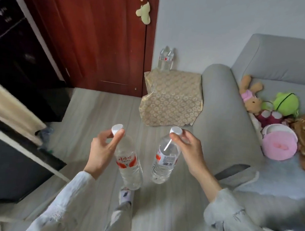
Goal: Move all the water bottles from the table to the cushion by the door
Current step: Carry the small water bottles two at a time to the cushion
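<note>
My left hand (103, 146) pinches the white cap of a clear water bottle (128, 161) with a red label, which hangs above the floor. My right hand (187, 148) pinches the cap of a second clear bottle (165, 159) in the same way. Ahead, a gold patterned cushion (171, 98) lies on the floor between the red-brown door (92, 36) and the sofa arm. Two more clear bottles (166, 58) stand side by side against the wall at the cushion's far edge.
A grey sofa (220, 112) fills the right side, with plush toys (270, 105) and a pink round box (279, 145) on its seat. Dark furniture (19, 63) and a black-and-white unit (15, 158) line the left. Pale wood floor (96, 110) runs between them toward the door.
</note>
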A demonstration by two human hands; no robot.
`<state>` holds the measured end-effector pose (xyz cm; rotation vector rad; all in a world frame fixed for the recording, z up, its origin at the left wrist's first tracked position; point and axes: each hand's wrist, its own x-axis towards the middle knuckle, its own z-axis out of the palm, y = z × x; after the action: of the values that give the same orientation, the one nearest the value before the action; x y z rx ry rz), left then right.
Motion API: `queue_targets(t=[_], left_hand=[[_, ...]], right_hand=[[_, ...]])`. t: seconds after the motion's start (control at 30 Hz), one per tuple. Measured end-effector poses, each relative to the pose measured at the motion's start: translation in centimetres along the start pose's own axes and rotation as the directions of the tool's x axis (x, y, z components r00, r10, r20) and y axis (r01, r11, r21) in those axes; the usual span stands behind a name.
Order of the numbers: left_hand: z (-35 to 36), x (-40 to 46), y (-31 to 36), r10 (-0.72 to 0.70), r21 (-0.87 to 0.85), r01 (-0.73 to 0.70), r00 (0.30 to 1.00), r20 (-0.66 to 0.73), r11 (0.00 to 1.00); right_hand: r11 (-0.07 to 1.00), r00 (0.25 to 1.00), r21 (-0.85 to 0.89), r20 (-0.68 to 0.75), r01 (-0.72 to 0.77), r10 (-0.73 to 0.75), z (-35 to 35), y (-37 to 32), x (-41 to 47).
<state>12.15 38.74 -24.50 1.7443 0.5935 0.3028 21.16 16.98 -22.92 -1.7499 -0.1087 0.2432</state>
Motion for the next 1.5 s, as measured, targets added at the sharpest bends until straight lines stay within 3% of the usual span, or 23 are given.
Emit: queue_targets(t=[0.53,0.8,0.97,1.23,1.5], left_hand=[[12.6,37.1,7.9,0.067,0.08,-0.083,0.979,0.191,0.993],[22.1,50.9,8.5,0.007,0.203,-0.037,0.989,0.149,0.979],[29.3,60.0,10.3,-0.055,0.304,0.023,0.994,0.098,0.952],[38.6,72.1,12.1,-0.168,0.403,0.063,0.959,0.229,0.913],[46.3,82.8,10.3,-0.218,0.535,-0.034,0.889,0.402,0.844]], right_hand=[[1.0,0.99,0.001,-0.14,-0.026,0.026,-1.1,-3.4,35.6],[0.997,0.996,-0.063,-0.087,-0.043,0.037,-4.7,-0.3,53.8],[0.984,0.995,-0.152,0.019,-0.091,0.095,-8.1,0.5,66.0],[0.955,0.972,-0.228,0.096,-0.19,0.216,-11.5,2.0,80.3],[0.916,0.954,-0.321,0.098,-0.239,0.283,-11.3,7.1,89.4]])
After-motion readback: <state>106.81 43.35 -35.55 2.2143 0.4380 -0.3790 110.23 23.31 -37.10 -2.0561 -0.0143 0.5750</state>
